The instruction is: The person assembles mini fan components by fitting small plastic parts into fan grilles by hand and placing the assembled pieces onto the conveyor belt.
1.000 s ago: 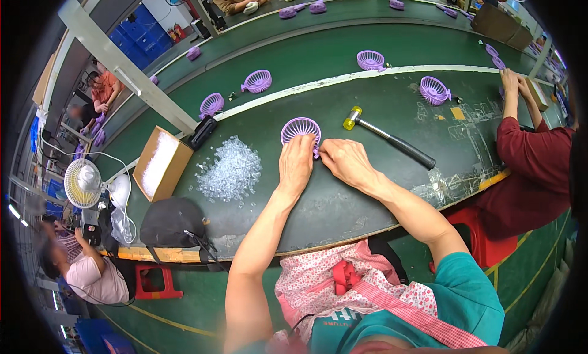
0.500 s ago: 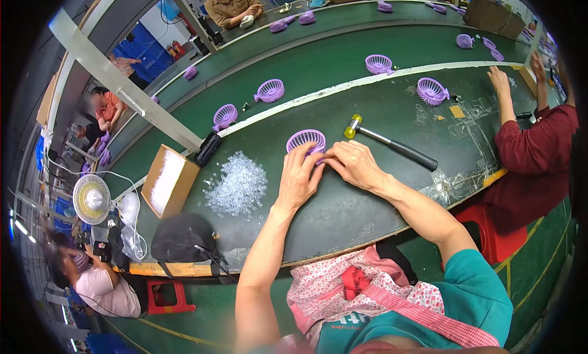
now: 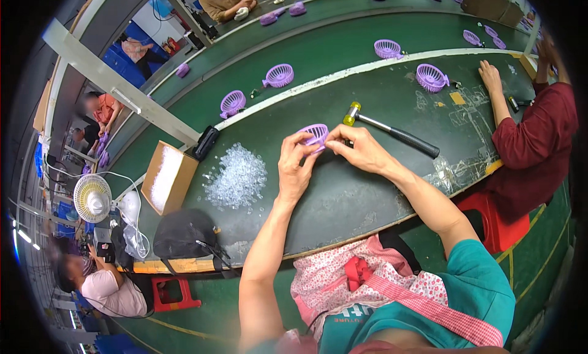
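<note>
A purple round fan housing (image 3: 316,133) with a slatted rim is tilted up above the dark workbench. My left hand (image 3: 295,162) grips it by its near left side, thumb and fingers closed round the edge. Close against its right side, my right hand (image 3: 361,150) is pinched, and whatever lies between its fingertips is hidden. Beyond that hand rests a hammer (image 3: 392,131) with a yellow head and black handle. Left of my hands spreads a pile of small clear plastic pieces (image 3: 235,177).
An open cardboard box (image 3: 174,181) of whitish pieces stands at the left, near a black bag (image 3: 184,234) and a white desk fan (image 3: 93,198). More purple housings (image 3: 279,76) ride the green conveyor belt (image 3: 331,63). At the right sits a co-worker in a maroon sleeve (image 3: 530,142).
The fan housing in my left hand has tipped further onto its side. Housings on the near belt have shifted right. At the right, the co-worker's hand has come slightly nearer.
</note>
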Demonstrator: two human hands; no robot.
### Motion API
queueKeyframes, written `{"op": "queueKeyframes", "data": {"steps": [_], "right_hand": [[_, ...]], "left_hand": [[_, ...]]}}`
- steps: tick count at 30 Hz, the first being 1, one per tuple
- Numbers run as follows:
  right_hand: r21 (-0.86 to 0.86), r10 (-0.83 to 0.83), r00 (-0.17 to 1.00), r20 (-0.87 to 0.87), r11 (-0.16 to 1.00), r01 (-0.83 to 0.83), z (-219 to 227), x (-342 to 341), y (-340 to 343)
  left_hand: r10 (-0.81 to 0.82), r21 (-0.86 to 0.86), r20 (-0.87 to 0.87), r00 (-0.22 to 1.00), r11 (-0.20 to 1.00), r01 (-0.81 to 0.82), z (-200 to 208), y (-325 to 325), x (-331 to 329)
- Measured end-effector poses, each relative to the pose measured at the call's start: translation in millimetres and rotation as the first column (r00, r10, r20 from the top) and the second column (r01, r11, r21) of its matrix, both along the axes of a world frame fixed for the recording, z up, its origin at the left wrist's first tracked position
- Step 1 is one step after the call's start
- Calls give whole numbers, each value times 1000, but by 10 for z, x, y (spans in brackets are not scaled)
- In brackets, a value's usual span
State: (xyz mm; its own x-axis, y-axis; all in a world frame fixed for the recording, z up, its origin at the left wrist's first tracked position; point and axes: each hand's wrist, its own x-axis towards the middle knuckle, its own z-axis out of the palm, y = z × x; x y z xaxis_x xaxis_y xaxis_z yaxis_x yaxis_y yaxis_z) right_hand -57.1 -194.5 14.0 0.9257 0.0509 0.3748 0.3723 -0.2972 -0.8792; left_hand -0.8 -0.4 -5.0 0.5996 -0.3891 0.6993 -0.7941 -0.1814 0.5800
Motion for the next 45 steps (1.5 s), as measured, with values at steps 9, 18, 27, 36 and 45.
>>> {"op": "queueKeyframes", "data": {"steps": [9,18,27,36,45], "right_hand": [[-102,0,996,88,995,9,19,-110,111],[-76,-70,997,-8,995,70,7,-157,151],[-322,-186,967,176,917,235,-21,-170,172],[-436,-170,945,278,854,282,-117,-127,153],[-374,-130,947,292,896,239,-97,-99,141]], "left_hand": [[83,265,383,920,944,-195,21,27,44],[109,257,457,883,934,-248,-26,42,57],[108,278,431,896,929,-246,-45,-20,44],[102,340,343,934,913,-225,-69,-106,29],[133,301,320,938,924,-234,-73,-96,-4]]}}
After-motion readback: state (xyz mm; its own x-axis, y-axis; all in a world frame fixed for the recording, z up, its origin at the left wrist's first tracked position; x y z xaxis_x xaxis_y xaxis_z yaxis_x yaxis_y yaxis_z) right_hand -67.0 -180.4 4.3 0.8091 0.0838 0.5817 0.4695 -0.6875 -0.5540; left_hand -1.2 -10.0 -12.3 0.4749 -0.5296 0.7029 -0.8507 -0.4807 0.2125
